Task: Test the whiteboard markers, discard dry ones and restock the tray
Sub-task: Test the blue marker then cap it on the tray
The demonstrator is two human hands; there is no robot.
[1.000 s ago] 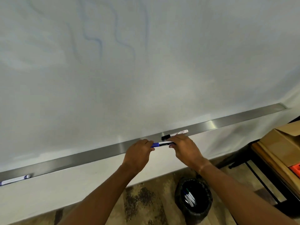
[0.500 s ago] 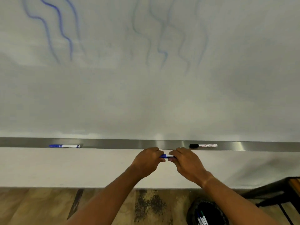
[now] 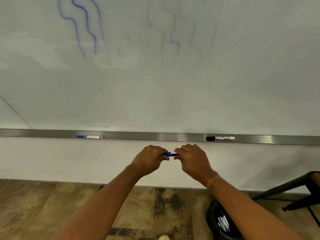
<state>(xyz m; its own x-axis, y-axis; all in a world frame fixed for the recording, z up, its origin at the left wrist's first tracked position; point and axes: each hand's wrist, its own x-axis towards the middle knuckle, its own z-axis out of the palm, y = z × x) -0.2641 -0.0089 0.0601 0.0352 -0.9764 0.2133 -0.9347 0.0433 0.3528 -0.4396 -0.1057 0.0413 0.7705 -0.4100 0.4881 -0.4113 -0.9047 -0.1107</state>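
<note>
Black round bin (image 3: 212, 220) on floor held discarded markers. Left hand (image 3: 149, 160) and right hand (image 3: 192, 160) each gripped an end of slim blue plastic marker (image 3: 170, 154), probably uncapping for test. Beyond, steel tray (image 3: 155, 136) kept blue-capped marker (image 3: 89, 137), black-capped marker (image 3: 220, 138).

1. Office or classroom: a wide whiteboard (image 3: 173, 84) bearing blue scribbles fills the far wall.
2. Metal marker tray (image 3: 155, 136) along its lower edge.
3. Wood-look floor (image 3: 34, 205); black bin (image 3: 214, 222) near right.
</note>
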